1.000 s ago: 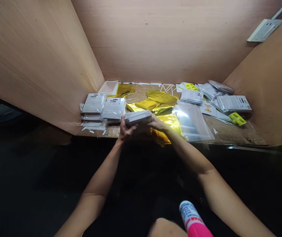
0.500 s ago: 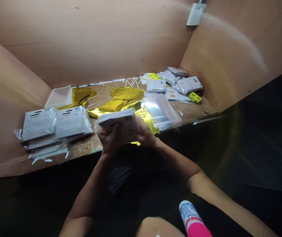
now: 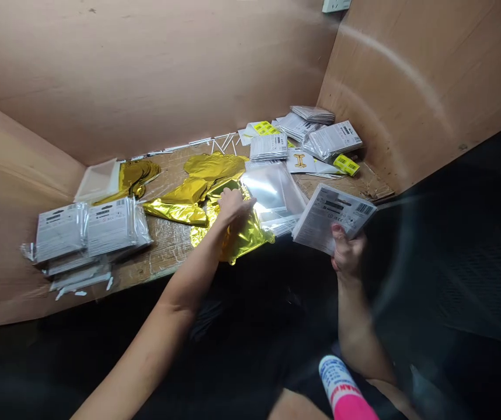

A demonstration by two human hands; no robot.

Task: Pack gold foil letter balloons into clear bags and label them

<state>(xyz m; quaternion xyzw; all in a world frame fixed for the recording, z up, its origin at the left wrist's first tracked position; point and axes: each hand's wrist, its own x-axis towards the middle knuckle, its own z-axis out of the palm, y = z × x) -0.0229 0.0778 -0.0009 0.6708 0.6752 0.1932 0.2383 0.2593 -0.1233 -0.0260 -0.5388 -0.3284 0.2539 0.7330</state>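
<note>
The right hand [image 3: 349,254] is clamped on a thick stack of flat, square, white printed cards [image 3: 316,223], thumb across the upper face and fingers beneath. The stack is held tilted in the air at the near edge of the brown, worn-topped table [image 3: 167,248], just right of a layered pile of clear plastic bags [image 3: 270,189].

The left hand [image 3: 232,205] is down on a crumpled, shiny gold foil sheet [image 3: 250,236] at the table's near middle, its fingers bent; whether they pinch the foil cannot be told. The foil sheet overhangs the near edge. Just beyond it lies a loose heap of flat gold foil pieces [image 3: 215,168].

At the near left, two plastic-wrapped blocks of white printed cards [image 3: 110,224] stand side by side on further packets. Beyond them lie a fanned stack of dark gold foil shapes [image 3: 140,175] and some translucent white sheets [image 3: 97,179]. Thin white strips [image 3: 224,144] are scattered along the far edge. At the far right, a smaller stack of printed cards [image 3: 268,147] sits near a bright yellow label bundle [image 3: 347,164].
</note>
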